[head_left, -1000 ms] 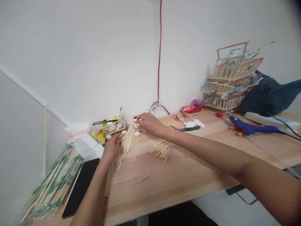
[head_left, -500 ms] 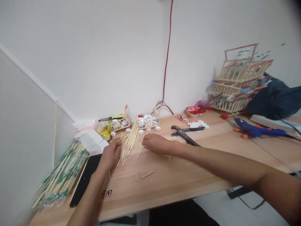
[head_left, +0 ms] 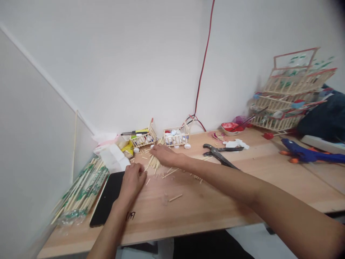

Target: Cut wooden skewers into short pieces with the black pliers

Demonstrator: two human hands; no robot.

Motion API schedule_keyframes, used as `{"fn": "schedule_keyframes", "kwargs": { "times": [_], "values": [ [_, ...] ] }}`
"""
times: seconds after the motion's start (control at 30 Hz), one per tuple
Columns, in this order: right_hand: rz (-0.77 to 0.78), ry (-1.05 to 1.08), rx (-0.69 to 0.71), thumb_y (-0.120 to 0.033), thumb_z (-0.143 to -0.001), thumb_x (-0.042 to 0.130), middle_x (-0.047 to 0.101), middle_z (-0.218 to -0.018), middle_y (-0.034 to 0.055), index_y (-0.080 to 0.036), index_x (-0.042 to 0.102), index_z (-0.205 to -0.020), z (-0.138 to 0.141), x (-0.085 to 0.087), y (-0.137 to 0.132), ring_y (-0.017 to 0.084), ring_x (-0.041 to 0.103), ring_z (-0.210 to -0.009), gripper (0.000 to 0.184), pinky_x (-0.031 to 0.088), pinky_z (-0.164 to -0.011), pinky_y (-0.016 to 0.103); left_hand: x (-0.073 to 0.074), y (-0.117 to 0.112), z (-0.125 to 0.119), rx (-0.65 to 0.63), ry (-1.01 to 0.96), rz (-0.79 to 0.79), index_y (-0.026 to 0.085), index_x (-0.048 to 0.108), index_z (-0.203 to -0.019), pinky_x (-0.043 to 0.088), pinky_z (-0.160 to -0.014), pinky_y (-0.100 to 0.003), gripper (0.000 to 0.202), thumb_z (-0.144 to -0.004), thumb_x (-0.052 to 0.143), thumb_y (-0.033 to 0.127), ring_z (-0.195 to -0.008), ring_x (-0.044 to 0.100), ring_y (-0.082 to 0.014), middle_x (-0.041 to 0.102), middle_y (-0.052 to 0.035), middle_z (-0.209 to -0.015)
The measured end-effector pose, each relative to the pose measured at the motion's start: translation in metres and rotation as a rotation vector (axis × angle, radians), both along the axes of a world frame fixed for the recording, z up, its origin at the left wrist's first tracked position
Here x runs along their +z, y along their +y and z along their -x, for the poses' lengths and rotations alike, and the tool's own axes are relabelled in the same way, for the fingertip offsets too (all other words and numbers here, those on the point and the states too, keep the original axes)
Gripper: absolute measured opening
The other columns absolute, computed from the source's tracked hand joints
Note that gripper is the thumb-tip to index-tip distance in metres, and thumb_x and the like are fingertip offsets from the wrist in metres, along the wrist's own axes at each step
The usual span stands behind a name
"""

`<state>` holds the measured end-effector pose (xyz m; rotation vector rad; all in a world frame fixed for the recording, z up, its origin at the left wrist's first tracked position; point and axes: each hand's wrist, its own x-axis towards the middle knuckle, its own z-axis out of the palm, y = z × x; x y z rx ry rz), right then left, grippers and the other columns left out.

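My right hand [head_left: 164, 154] lies palm down on a pile of short wooden sticks [head_left: 155, 162], its fingers stretched over them. To the left, my left hand [head_left: 133, 181] rests on the wooden table [head_left: 215, 201] with fingers curled under, next to a black phone [head_left: 107, 198]; whether anything is in it is hidden. Loose sticks [head_left: 175, 197] are scattered in front of both hands. Two small stick-built carts [head_left: 176, 136] holding bottle caps stand by the wall behind the pile.
A bundle of wrapped chopsticks [head_left: 81, 192] lies at the far left edge. Black pliers [head_left: 219, 155], a red paint dish [head_left: 230, 127], a blue glue gun [head_left: 309, 154] and a tall stick-built rack [head_left: 291, 97] are to the right. A red wire [head_left: 203, 68] hangs down the wall.
My right hand left the small cart, swept down to the table and now lies on the stick pile. My left hand drew back toward the phone. The camera turned left.
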<state>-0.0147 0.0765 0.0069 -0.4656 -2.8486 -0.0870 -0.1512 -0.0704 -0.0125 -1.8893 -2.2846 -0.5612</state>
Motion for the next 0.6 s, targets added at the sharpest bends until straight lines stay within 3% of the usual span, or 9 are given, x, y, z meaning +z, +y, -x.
{"fn": "schedule_keyframes", "kwargs": {
  "times": [0.17,0.27,0.43,0.53,0.6],
  "values": [
    [0.0,-0.009,0.006,-0.007,-0.087,0.048,0.06,-0.106,0.0126,-0.016,0.064,-0.108,-0.011,-0.006,0.007,0.023,0.054,-0.098,0.028,0.042,-0.08,0.032,0.003,-0.007,0.015,0.015,0.06,0.051,0.017,0.059,-0.075,0.041,-0.077,-0.036,0.01,-0.075,0.049,0.018,-0.084,0.054,-0.0254,0.063,-0.0087,-0.082],
    [-0.008,-0.016,0.032,-0.007,-0.087,0.049,0.06,-0.106,0.0126,-0.016,0.065,-0.108,-0.018,-0.008,0.011,0.023,0.053,-0.098,0.028,0.041,-0.081,0.032,0.005,0.001,0.026,-0.026,0.092,0.041,0.015,0.064,-0.087,0.042,-0.085,-0.04,0.02,-0.074,0.048,0.014,-0.09,0.057,-0.0266,0.067,-0.0115,-0.092],
    [-0.032,-0.047,0.071,-0.002,-0.083,0.051,0.061,-0.104,0.0125,-0.014,0.065,-0.107,-0.024,-0.01,0.014,0.023,0.054,-0.098,0.03,0.04,-0.082,0.032,0.003,0.041,0.036,-0.237,0.071,-0.137,0.013,0.062,-0.112,0.04,-0.1,-0.04,0.039,-0.079,0.043,0.01,-0.114,0.054,-0.0246,0.063,-0.0141,-0.12],
    [-0.049,-0.039,0.067,0.001,-0.082,0.051,0.061,-0.103,0.0123,-0.013,0.063,-0.11,-0.025,-0.01,0.012,0.022,0.054,-0.096,0.033,0.041,-0.082,0.031,0.0,0.069,0.036,-0.365,0.078,-0.091,0.018,0.06,-0.12,0.039,-0.103,-0.04,0.044,-0.08,0.042,0.009,-0.119,0.052,-0.0223,0.06,-0.0104,-0.128],
    [-0.066,-0.025,0.058,0.002,-0.083,0.048,0.061,-0.102,0.0123,-0.014,0.059,-0.117,-0.025,-0.01,0.01,0.021,0.054,-0.094,0.039,0.041,-0.081,0.032,-0.002,0.082,0.036,-0.386,0.096,-0.033,0.019,0.06,-0.121,0.038,-0.103,-0.041,0.044,-0.081,0.043,0.009,-0.12,0.051,-0.0228,0.059,-0.0099,-0.13]
  ]
}}
